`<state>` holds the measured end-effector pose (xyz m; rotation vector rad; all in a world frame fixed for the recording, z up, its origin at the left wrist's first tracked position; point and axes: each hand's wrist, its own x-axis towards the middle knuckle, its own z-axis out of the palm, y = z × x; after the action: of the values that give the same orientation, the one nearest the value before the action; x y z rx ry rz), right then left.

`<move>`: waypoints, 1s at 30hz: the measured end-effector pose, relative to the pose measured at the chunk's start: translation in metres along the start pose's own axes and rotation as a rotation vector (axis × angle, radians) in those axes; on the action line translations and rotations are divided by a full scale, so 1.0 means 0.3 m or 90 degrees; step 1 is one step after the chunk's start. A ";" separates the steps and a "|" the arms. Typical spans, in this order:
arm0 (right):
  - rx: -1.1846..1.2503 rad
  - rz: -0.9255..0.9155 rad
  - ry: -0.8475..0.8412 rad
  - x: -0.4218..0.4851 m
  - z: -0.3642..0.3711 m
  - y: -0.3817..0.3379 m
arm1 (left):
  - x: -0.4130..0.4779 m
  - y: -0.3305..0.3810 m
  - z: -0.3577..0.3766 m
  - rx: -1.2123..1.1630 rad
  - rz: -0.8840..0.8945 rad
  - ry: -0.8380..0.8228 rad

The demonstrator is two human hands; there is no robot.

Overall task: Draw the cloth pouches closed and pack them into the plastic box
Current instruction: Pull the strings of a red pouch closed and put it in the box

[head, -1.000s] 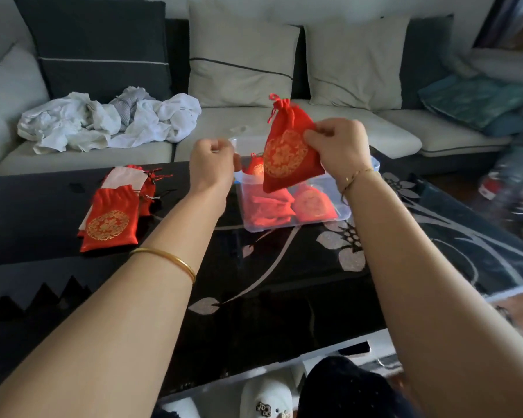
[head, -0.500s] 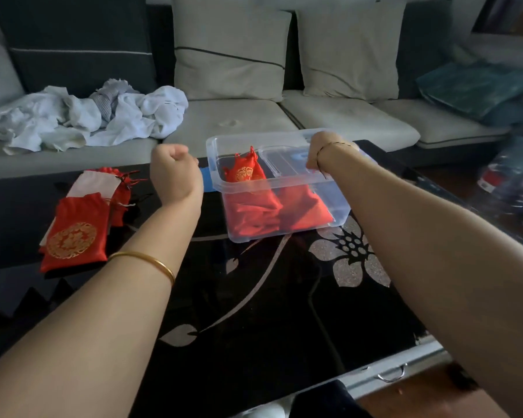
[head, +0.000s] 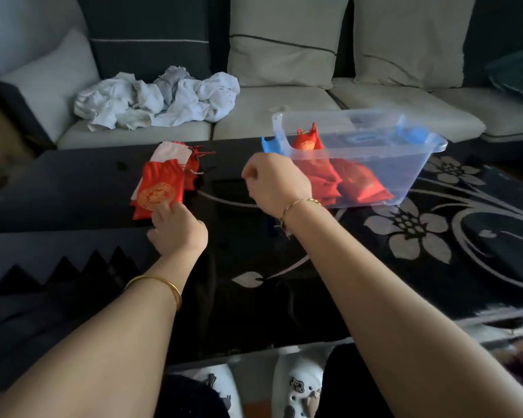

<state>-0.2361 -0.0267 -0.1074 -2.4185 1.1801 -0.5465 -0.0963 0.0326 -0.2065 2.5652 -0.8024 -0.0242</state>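
Observation:
A stack of red cloth pouches (head: 160, 188) with gold emblems lies on the black table, left of centre, with a white piece under it. My left hand (head: 178, 229) reaches to the stack, and its fingertips touch the top pouch's near edge. The clear plastic box (head: 411, 173) stands at the right back of the table. It holds several red pouches (head: 363, 187), and one of them stands upright at its left end (head: 307, 143). My right hand (head: 275, 185) hovers between stack and box, fingers loosely curled, holding nothing.
The black glass table (head: 314, 267) has a grey flower pattern and a near edge just above my knees. Behind it runs a sofa with cushions and a pile of white clothes (head: 157, 99). The box has blue latches (head: 267, 144) at its ends.
My right hand put the pouch it held into the box, let go and drew back to the left. My left hand opened from a fist and dropped to the stack.

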 end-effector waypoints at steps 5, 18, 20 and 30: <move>0.032 0.064 -0.118 -0.009 0.141 0.014 | 0.037 -0.075 0.002 0.072 0.076 -0.055; 0.101 0.118 -0.135 0.006 0.210 0.065 | 0.024 -0.050 -0.087 0.089 0.289 -0.105; 0.115 0.126 -0.136 -0.002 0.210 0.075 | -0.027 -0.011 -0.103 -0.010 0.333 -0.267; 0.097 0.182 -0.226 -0.090 0.175 0.153 | -0.098 0.018 -0.085 0.009 0.255 -0.243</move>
<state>-0.2549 -0.0218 -0.1795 -2.0603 1.2450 -0.1073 -0.1200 0.0552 -0.1847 2.3956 -1.4474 -0.3925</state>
